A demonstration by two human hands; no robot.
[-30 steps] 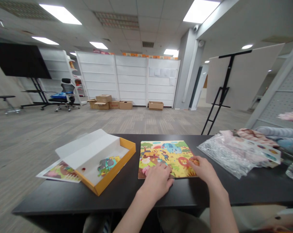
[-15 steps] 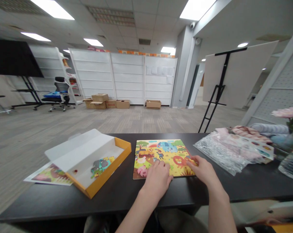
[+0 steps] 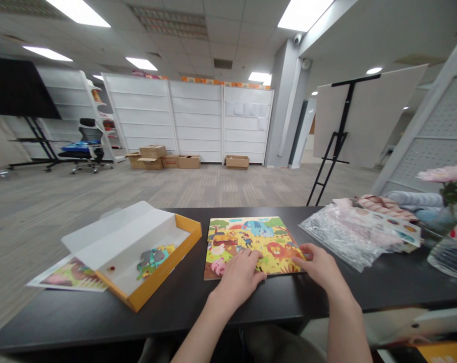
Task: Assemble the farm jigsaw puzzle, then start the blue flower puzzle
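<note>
L hand (image 3: 240, 275) lies palm-down on the lower-middle of the puzzle (image 3: 264, 243), fingers slightly spread, thumb apart. R hand (image 3: 319, 264) is at the puzzle's R edge, thumb & index parted, touching approx. the lower R corner; can't tell if it's pinching or just squaring the edge. Puzzle is flat on the black table (image 3: 168, 307), directly in front of the person.

Progress, my read: animal pic looks nearly whole, no obvious gaps, tho the bit under L hand is hidden. So assembly's prob. done or almost, w/ edges maybe needing a nudge.

Just L of it: yellow-sided box (image 3: 170, 269), open, w/ a few loose pieces (image 3: 153, 261) inside; can't tell if they belong to this pic. Printed sheet (image 3: 67, 275) is partly under the box. Far R: clear plastic bag (image 3: 349, 232), bottle (image 3: 451, 254).
</note>
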